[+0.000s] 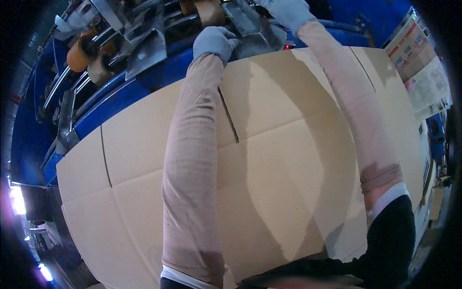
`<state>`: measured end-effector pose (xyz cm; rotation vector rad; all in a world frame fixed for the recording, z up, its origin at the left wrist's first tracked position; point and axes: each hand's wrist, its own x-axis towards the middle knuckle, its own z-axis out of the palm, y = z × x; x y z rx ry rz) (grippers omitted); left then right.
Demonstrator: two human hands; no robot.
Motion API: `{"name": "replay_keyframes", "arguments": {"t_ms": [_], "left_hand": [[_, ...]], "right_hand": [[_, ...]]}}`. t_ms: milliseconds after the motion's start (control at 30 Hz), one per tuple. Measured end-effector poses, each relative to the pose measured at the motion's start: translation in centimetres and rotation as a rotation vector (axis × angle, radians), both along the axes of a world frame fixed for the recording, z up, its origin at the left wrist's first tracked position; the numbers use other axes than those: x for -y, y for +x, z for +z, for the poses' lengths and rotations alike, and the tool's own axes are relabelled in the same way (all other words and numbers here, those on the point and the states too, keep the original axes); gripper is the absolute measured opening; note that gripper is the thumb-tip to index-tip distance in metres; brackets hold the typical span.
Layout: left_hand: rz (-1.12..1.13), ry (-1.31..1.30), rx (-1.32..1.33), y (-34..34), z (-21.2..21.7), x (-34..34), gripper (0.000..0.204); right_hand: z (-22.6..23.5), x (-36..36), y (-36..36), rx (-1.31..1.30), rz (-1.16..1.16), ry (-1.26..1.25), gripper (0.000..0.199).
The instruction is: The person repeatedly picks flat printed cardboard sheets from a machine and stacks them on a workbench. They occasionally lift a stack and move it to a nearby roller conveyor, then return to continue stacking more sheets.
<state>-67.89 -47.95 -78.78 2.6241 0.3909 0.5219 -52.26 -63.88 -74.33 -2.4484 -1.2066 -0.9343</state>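
Head view: slotted corrugated cardboard sheet lay under both forearms, far edge by the blue machine frame, prob. so the frame backed it. L hand, gloved, sat at that edge w/ fingers curled beside the angled steel bracket; couldn't tell if it gripped anything. R hand, also gloved, reached past the edge, partly cut off at top; grip unclear. Sleeves approx. wrist-to-elbow, presumably vs. scrapes.
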Motion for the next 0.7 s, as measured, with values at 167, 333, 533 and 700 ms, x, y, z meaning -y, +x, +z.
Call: {"name": "replay_keyframes", "arguments": {"t_ms": [167,333,533,700], "left_hand": [[0.027,-0.007,-0.044,0.0,0.2,0.2,0.026],[0.061,0.06,-0.087,0.3,0.3,0.4,0.028],[0.081,0.109,-0.031,-0.1,0.3,0.8,0.037],[0.094,-0.015,-0.027,-0.4,0.2,1.0,0.032]], "right_hand": [[3.5,-3.0,-0.3,-0.038,-0.065,-0.303,0.037],[4.0,-5.2,-2.0,-0.224,-0.267,-0.009,0.035],[4.8,-6.1,-3.5,-0.375,-0.332,0.103,0.034],[3.0,-3.7,-2.3,-0.489,-0.259,0.079,0.028]]}}
